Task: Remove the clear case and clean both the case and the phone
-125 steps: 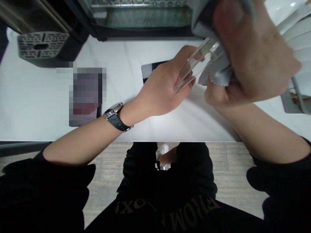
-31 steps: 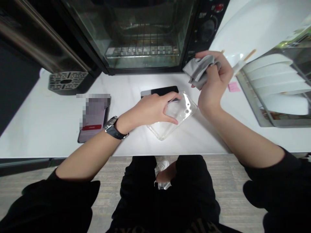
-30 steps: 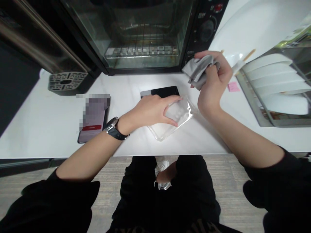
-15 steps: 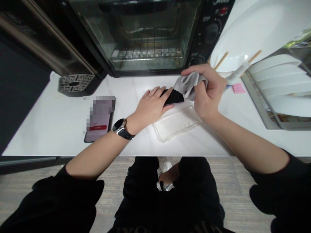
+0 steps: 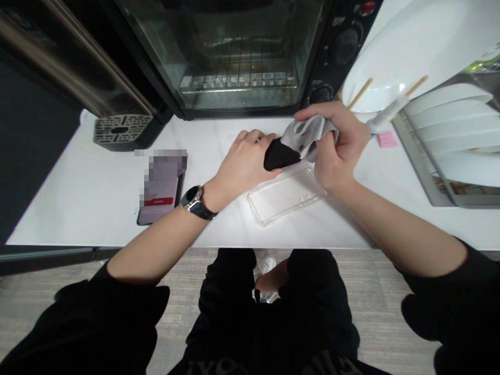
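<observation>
Containers first. The oven (image 5: 244,111) holds a wire shelf (image 5: 242,80) behind its glass door. At the right, a metal dish rack (image 5: 415,165) holds white dishes (image 5: 449,133) stacked on a slant. The clear phone case (image 5: 287,200) lies on the counter (image 5: 86,203) – a shallow see-through tray with rounded corners, near the counter's front edge.

The black phone (image 5: 282,156) is between the two hands, just behind the case; whether it touches the counter cannot be told. The left hand (image 5: 246,156) grips its left end, fingers curled over the far side and thumb along the near side. The right hand (image 5: 344,148) is closed on a grey cloth (image 5: 308,133) – thin, creased, zigzag-edged – which covers the phone's right end.

Materials: the counter is smooth white with faint veining; the drip grille (image 5: 124,127) at the left is slotted metal.
</observation>
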The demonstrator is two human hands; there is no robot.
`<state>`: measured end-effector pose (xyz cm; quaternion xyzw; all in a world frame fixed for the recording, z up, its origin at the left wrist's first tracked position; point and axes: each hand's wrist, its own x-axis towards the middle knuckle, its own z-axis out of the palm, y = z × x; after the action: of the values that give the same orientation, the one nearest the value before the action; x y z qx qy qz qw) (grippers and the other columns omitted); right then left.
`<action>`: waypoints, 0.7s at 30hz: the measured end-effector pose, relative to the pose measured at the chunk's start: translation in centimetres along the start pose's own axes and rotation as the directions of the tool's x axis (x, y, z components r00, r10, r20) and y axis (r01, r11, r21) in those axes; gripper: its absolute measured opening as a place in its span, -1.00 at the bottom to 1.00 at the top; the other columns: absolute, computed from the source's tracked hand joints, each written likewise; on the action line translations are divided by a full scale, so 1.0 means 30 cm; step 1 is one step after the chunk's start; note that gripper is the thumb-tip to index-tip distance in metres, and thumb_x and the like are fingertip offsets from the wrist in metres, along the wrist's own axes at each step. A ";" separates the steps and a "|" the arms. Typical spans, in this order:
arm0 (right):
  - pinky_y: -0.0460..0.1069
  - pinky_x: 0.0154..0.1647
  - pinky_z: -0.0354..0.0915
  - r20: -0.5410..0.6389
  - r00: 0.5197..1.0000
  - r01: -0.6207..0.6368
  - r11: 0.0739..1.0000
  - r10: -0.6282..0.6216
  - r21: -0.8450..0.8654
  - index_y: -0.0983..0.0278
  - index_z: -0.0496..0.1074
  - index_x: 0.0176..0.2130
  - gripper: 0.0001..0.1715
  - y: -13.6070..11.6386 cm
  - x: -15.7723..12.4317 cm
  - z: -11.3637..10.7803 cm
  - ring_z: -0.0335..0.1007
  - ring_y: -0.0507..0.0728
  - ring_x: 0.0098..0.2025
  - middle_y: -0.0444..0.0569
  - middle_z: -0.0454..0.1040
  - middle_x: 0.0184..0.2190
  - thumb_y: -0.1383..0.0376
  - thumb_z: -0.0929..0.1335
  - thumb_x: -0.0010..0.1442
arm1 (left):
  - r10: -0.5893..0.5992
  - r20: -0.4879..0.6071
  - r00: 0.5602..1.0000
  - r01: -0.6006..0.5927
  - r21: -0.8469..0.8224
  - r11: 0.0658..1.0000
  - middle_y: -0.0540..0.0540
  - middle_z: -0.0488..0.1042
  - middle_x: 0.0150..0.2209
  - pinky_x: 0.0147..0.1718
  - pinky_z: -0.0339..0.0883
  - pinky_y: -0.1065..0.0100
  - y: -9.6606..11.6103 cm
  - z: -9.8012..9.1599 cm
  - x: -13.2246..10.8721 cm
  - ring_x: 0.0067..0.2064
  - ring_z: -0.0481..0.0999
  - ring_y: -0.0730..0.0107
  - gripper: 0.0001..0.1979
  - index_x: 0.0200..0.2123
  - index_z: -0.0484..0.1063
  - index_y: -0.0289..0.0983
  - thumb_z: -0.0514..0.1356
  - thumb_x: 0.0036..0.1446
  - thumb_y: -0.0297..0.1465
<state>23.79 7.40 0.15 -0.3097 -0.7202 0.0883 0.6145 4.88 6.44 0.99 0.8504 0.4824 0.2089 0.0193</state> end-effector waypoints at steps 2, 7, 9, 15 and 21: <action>0.10 -0.01 0.48 -0.081 0.996 0.029 1.000 -0.030 -0.008 0.11 0.61 -0.09 -0.65 -0.012 0.005 -0.003 0.56 0.16 -0.08 -0.14 0.61 -0.19 0.18 0.24 0.40 | -0.012 -0.047 0.999 0.009 -0.075 0.997 -0.29 0.58 -0.04 0.16 0.40 -0.03 -0.002 -0.007 0.001 0.06 0.56 -0.09 -0.43 0.13 0.52 -0.38 0.37 0.11 -0.21; 0.17 0.08 0.44 -0.232 0.970 0.079 0.997 -0.076 0.002 0.07 0.60 -0.07 -0.66 -0.028 0.025 -0.003 0.53 0.22 -0.04 -0.04 0.59 -0.15 0.17 0.25 0.41 | -0.107 -0.092 0.990 0.028 -0.616 0.787 -0.10 0.59 0.03 0.03 0.48 0.26 -0.011 -0.007 0.013 0.05 0.58 0.26 -0.47 0.19 0.48 -0.21 0.34 0.17 -0.20; 0.24 0.16 0.40 -0.222 0.970 0.087 0.994 -0.098 -0.059 0.07 0.59 -0.06 -0.62 -0.022 0.026 0.000 0.49 0.29 0.01 0.02 0.56 -0.14 0.10 0.22 0.41 | -0.171 -0.019 0.985 0.087 -0.804 0.588 -0.09 0.61 -0.01 -0.03 0.51 0.27 -0.006 0.001 0.020 0.00 0.61 0.28 -0.56 0.10 0.52 -0.21 0.24 0.26 -0.10; 0.28 0.03 0.45 -0.022 0.962 0.269 0.956 -0.273 -0.117 0.08 0.52 0.02 -0.62 -0.008 0.006 0.008 0.49 0.28 -0.06 -0.01 0.55 -0.17 0.17 0.24 0.31 | -0.175 0.341 0.924 0.358 -0.930 0.083 -0.13 0.63 -0.09 -0.07 0.62 0.08 0.020 -0.010 0.029 0.04 0.66 0.10 -0.41 -0.03 0.50 -0.22 -0.22 0.42 -0.04; 0.19 0.00 0.47 0.028 0.995 0.096 0.968 -0.092 -0.232 0.11 0.55 -0.07 -0.60 0.002 0.023 -0.002 0.49 0.25 -0.03 -0.05 0.60 -0.13 0.43 0.33 0.14 | -0.083 0.505 0.859 0.502 -0.863 -0.058 -0.09 0.66 -0.12 -0.06 0.63 -0.05 0.053 -0.025 0.007 0.19 0.59 -0.04 -0.45 -0.02 0.52 -0.18 -0.16 0.37 -0.04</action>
<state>23.83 7.83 0.70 -0.3444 -0.7448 -0.0236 0.5711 5.99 5.66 2.11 0.4822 0.3610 0.3421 0.7212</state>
